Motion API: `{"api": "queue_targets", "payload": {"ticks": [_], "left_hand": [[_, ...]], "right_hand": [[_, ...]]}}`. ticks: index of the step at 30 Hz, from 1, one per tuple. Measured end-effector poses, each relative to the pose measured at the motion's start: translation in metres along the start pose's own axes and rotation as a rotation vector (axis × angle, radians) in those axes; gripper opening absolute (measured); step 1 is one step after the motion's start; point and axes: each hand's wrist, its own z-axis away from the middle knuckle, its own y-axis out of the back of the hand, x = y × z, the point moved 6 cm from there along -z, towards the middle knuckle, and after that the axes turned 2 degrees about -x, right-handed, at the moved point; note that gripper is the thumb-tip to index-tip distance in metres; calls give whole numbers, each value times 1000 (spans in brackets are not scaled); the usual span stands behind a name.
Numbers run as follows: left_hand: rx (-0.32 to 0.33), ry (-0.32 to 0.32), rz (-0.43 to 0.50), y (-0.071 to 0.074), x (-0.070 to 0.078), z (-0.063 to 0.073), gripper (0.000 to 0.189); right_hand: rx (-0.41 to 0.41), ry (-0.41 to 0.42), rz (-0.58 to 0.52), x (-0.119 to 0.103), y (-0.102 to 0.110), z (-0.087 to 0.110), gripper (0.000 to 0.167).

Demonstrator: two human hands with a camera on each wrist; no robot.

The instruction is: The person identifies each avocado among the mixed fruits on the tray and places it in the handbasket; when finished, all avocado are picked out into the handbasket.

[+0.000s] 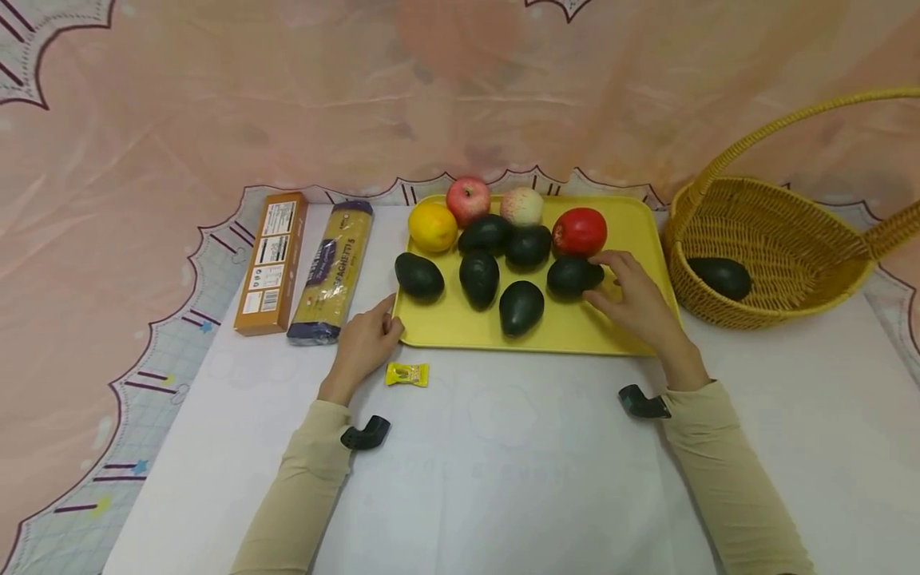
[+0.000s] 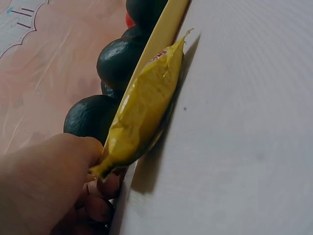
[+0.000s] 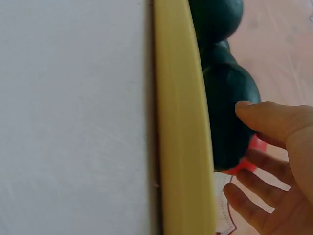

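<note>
In the head view, my left hand (image 1: pixel 365 347) grips the front left corner of the yellow tray (image 1: pixel 460 337), its fingers curled at the edge. My right hand (image 1: pixel 640 307) has thumb and index finger on either side of a dark green avocado (image 1: pixel 573 277), pinching its right end; it rests on the tray. In the right wrist view the thumb lies against that avocado (image 3: pixel 229 112), and the other fingers are spread loosely. Several more avocados (image 1: pixel 521 308) lie on the tray. A lemon (image 1: pixel 432 227), an apple (image 1: pixel 469 200), a peach (image 1: pixel 522 207) and a pomegranate (image 1: pixel 579 231) sit behind them.
A wicker basket (image 1: pixel 776 307) with a tall handle stands right of the tray, one avocado (image 1: pixel 721 277) inside. Left of the tray lie a spaghetti pack (image 1: pixel 332 271) and an orange-brown box (image 1: pixel 271 263). A small yellow wrapped packet (image 1: pixel 406 374) lies before the tray, near my left hand.
</note>
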Motion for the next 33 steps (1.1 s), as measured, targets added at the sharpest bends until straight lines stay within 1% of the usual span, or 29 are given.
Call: {"api": "queue_targets", "payload": {"ticks": [2,6,12,16,19,24,27,33], "left_hand": [[-4,6,1,-1,0,0,52],[-3,10,4,-1,1,-1,52],[14,3,4,-1,1,-2,51],[23,-1,6,0,2,-1,51],[26,-1,11,0,2,0,50],[25,0,6,0,2,0,50],[20,5,2,-1,1,0,51],[17,11,11,-1,-1,0,51]], "right_hand": [[-3,-1,17,-1,-3,0,52],[-19,-33,30,-6,-6,0,53],[-90,-123,-4,-8,-14,-1,57],[-124,-142,-34,-8,-21,-2,48],[-122,-142,-70,-9,-23,-3,44],[-110,-114,-80,-12,-23,-2,52],[-108,-107,-85,-14,-23,-1,53],[-65,-150,-134,-14,-16,0,48]]}}
